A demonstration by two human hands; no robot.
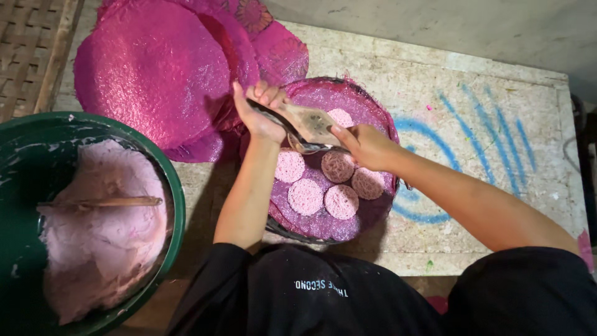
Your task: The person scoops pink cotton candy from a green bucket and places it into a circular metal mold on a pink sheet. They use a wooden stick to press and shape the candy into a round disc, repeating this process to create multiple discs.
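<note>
My left hand [261, 112] grips a flat wooden spatula [309, 121] smeared with pink batter, held over a round tray lined with magenta mesh [367, 102]. My right hand [364, 144] holds a metal spoon [305, 147] whose bowl rests against the spatula's underside. On the mesh lie several round pink batter discs [306, 196], laid close together near the tray's front half. One more disc [341, 116] shows behind the spatula.
A green basin [177, 205] at the left holds pale pink batter [106, 242] with a wooden stick [106, 202] lying in it. A stack of magenta mesh rounds [149, 68] lies at the back left. The tray stands on a worn board with blue paint marks [472, 124].
</note>
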